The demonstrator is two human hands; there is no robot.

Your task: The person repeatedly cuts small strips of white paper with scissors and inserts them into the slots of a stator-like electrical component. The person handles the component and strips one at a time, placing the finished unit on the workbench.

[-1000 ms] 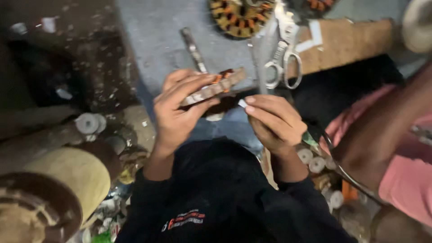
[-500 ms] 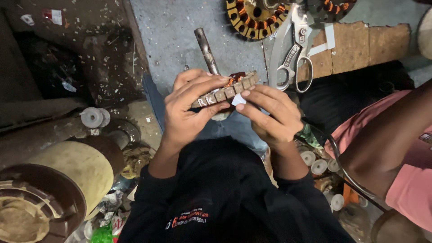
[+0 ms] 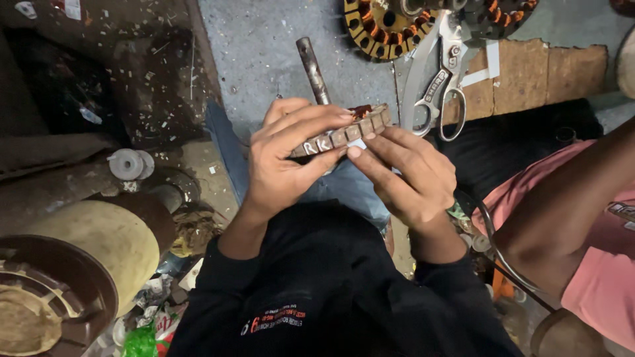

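Since a moment ago the left hand (image 3: 284, 165) has lifted the curved grey slotted metal stator piece (image 3: 340, 132) nearer; both grips closed on it, right hand (image 3: 410, 175) pressing white slip (image 3: 357, 143) underneath.

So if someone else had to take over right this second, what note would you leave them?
Left hand: grips the round metal stator edge-on, fingers over its top.
Right hand: fingertips pinch a small white slip at the stator's lower edge.
Stator: held above the lap, slotted rim facing up, a bit of copper winding showing at the top.
Nearby: a metal rod and scissors on the grey floor, a wound stator beyond them. Another person's arm is at the right.
Done: slip is at the edge. Left: I cannot tell how many slots are still bare.
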